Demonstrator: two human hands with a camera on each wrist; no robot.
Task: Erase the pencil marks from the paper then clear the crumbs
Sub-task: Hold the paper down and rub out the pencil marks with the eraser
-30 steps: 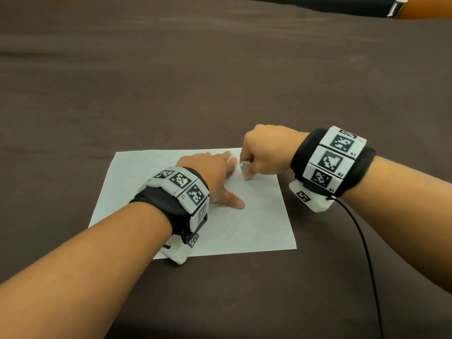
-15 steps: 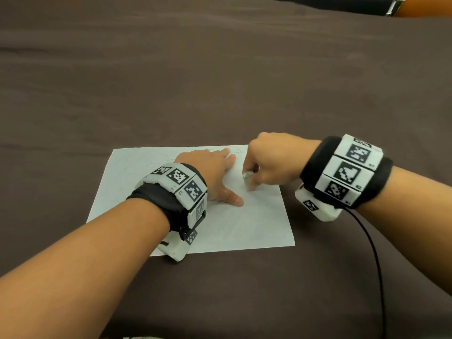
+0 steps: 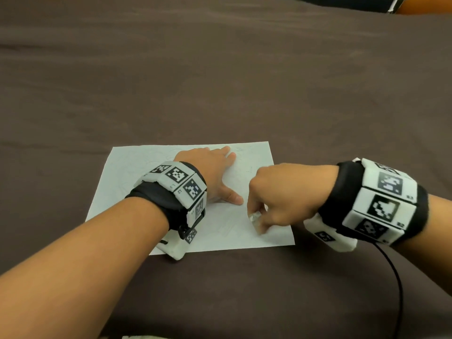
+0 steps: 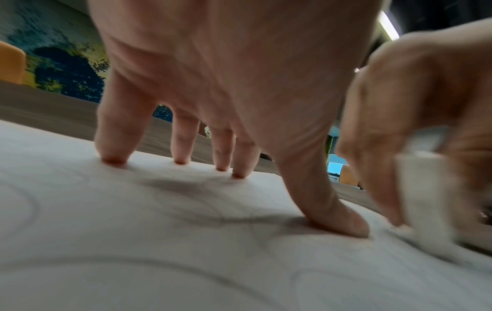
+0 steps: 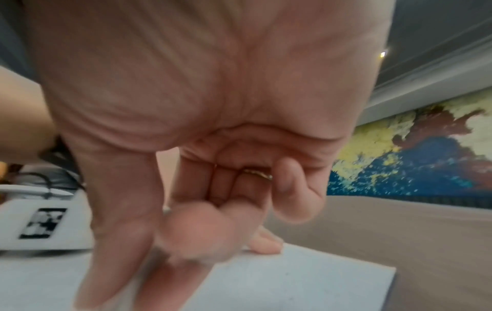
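A white sheet of paper (image 3: 137, 167) with faint pencil lines lies on the brown cloth. My left hand (image 3: 212, 172) lies flat on its middle, straight fingers and thumb pressing it down; the left wrist view shows the paper (image 4: 133, 242) with grey curved marks under the fingertips (image 4: 114, 160). My right hand (image 3: 271, 199) pinches a small white eraser (image 3: 255, 220) and holds it against the sheet near its front right corner. The eraser (image 4: 423, 197) shows blurred at the right of the left wrist view. In the right wrist view the fingers (image 5: 191, 237) hide the eraser above the paper (image 5: 293, 284).
Brown cloth (image 3: 220, 81) covers the table all around the sheet. A black cable (image 3: 397, 285) runs from my right wristband toward the front edge. An orange chair back (image 3: 425, 7) shows at the far right corner.
My right hand has slid with the eraser from the sheet's upper right part toward me, down to its front right area. My left hand has stayed pressed on the paper.
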